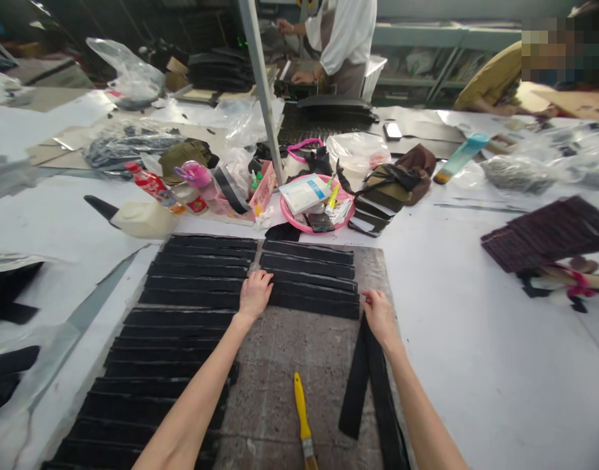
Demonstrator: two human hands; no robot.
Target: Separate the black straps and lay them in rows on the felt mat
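Note:
Black strips (309, 266) lie in rows on a worn grey-brown board (279, 365), with more strips (181, 343) down its left side. My left hand (256, 294) rests at the left end of the upper right rows, its fingers closed at a strip's end. Near the right end of those rows is my right hand (379, 316), its fingers pinched together. Loose black strips (356, 385) hang down from under that hand onto the board; the exact hold is hidden. Between my forearms lies a brush with a yellow handle (300, 405), bristles toward me.
Behind the board stand a white jug (145, 219), a red-labelled bottle (152, 186), a pink basket (348, 219) and a grey metal post (262, 85). Dark patterned pieces (549, 232) lie on the right. Two people work across the table, one in white sleeves (341, 39).

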